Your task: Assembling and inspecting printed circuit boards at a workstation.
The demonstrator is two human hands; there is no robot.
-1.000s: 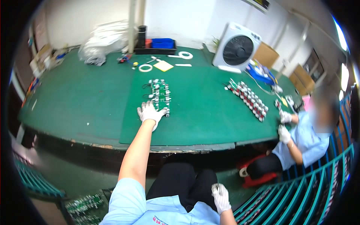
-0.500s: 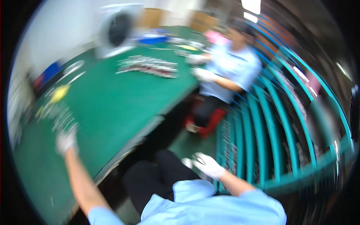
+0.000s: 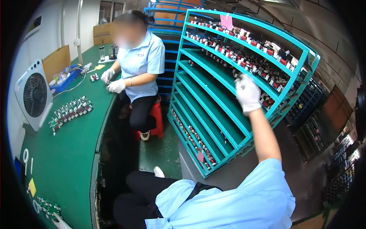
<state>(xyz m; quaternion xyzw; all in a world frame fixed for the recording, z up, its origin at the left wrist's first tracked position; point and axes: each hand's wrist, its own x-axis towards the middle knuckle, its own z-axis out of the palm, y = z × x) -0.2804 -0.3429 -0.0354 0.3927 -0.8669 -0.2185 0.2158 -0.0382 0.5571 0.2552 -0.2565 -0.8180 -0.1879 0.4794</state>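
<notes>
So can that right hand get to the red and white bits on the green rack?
Probably yes: the right hand is raised at the open side of the teal rack, near the red and white parts, and nothing seems in the way. Whether it touches any is unclear.

At the lower left, only a sliver of the white-gloved left hand shows; the bottom edge cuts off the rest, hiding its grip. The right hand is seen from behind, so whether its fingers touch the small parts on the teal rack is unclear. A seated co-worker's face is blurred, and what their gloved hands hold is too small to identify. The dark lens rim crops the worktop.
</notes>
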